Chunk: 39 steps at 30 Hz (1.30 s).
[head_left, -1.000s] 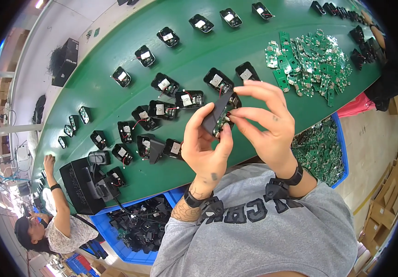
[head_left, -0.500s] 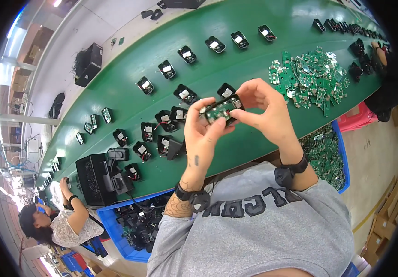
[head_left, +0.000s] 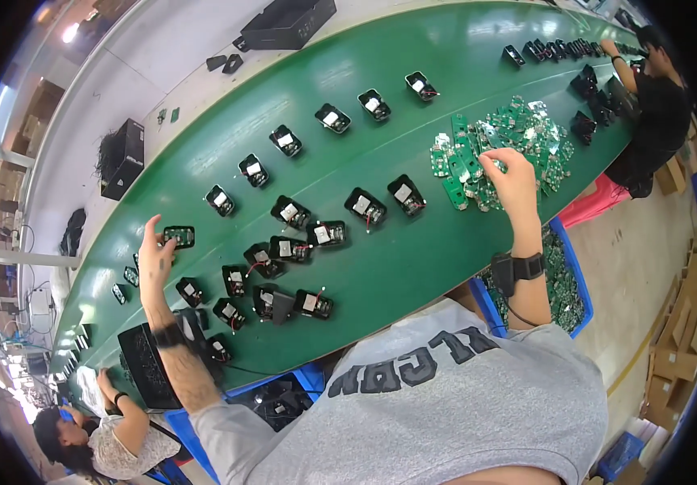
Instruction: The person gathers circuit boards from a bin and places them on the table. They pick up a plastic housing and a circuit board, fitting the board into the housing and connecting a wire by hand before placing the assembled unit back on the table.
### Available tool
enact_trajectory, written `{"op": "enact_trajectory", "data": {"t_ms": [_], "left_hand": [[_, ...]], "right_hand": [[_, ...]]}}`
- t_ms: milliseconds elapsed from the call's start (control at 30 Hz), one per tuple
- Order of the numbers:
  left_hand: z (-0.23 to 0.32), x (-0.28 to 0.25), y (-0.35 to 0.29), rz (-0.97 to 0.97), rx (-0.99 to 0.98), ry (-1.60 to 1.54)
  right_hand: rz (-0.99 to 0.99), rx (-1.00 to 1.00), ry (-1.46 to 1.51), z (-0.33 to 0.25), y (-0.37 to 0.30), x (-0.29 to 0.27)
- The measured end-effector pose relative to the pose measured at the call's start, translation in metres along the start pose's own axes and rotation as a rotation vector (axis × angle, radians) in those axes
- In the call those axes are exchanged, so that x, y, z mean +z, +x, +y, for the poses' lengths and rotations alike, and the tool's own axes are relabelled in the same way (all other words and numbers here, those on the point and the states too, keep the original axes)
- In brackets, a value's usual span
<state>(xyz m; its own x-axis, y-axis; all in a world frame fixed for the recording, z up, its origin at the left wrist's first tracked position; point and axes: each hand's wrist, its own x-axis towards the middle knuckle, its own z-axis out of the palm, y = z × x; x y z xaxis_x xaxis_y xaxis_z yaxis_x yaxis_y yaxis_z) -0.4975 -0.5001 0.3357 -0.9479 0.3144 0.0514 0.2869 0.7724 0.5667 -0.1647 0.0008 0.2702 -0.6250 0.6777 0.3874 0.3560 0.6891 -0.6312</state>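
At the left part of the green table, my left hand point(head_left: 154, 263) has its thumb and fingers at the near end of a small black housing point(head_left: 179, 246) with a green circuit board point(head_left: 179, 235) fitted in it. My right hand point(head_left: 515, 184) reaches over a heap of loose green circuit boards point(head_left: 555, 166) on the right. Its thumb and forefinger pinch at the edge of a green board point(head_left: 468, 164) on the heap's left side. Between my hands stand several open black housings point(head_left: 365, 208) with white parts and red wires inside.
A far row of similar housings point(head_left: 286, 141) curves along the table. Blue bins point(head_left: 579, 323) stand by its front edge, and a black box point(head_left: 142, 368) sits at the left. Co-workers are at the left point(head_left: 98, 428) and far right point(head_left: 652, 105).
My hands have parted. The left carried the housing with its board to the left side of the table; the right let go of it and moved right to the board heap. The view has shifted.
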Motion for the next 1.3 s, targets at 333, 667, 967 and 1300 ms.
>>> {"op": "enact_trajectory", "data": {"t_ms": [333, 667, 967, 1300], "left_hand": [[-0.065, 0.038, 0.092, -0.288, 0.238, 0.381], [-0.006, 0.107, 0.080, -0.222, -0.035, -0.090], [0.010, 0.109, 0.050, -0.333, -0.101, -0.547], [0.094, 0.070, -0.055, -0.492, -0.337, -1.986]], "right_hand": [[-0.173, -0.200, -0.486, -0.004, 0.032, 0.069], [-0.141, -0.053, 0.295, -0.041, 0.036, 0.041], [-0.119, 0.152, 0.666, -0.031, 0.013, 0.062], [-0.383, 0.520, 1.271, -0.029, 0.003, 0.075]]}}
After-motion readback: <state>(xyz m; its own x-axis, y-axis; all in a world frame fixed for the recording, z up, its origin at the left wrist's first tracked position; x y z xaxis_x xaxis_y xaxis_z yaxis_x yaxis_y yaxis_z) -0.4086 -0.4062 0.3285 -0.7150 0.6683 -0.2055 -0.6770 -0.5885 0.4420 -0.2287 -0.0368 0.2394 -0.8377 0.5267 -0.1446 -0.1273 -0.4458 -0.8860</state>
